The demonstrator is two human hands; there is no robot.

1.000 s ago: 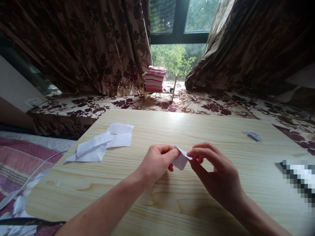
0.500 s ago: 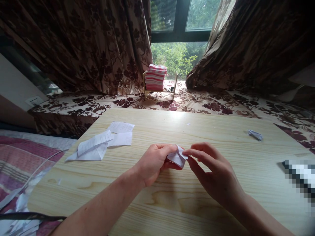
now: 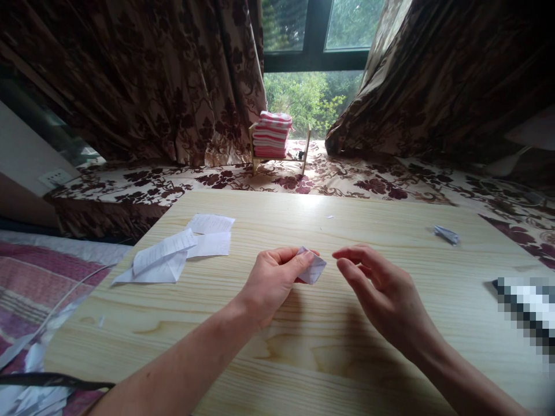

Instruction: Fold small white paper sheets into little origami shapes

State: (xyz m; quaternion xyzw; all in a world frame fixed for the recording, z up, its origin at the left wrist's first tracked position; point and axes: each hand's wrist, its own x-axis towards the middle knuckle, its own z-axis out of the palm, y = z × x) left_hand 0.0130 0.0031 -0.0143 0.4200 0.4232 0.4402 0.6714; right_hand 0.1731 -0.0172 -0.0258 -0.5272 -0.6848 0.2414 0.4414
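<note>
My left hand (image 3: 277, 277) pinches a small folded piece of paper (image 3: 315, 269) between thumb and fingers, above the middle of the wooden table (image 3: 277, 370). The paper is white with faint print, and its visible part is diamond-shaped. Just to its right, my right hand (image 3: 377, 283) is apart from the paper, thumb and fingers slightly curled with a gap between them and nothing held. Loose printed sheets (image 3: 160, 257) lie overlapping on the left of the table, some with folds.
A small folded paper piece (image 3: 446, 234) lies at the far right of the table. Near the right edge is a pixelated object (image 3: 524, 306). Behind the table, a small wooden rack (image 3: 280, 159) holds folded pink-and-white cloths (image 3: 272, 136). Paper scraps (image 3: 34, 398) and a cable are at the left.
My right hand has let go of the folded paper and moved slightly right. In my left hand the paper now lies flatter, with the thumb over it.
</note>
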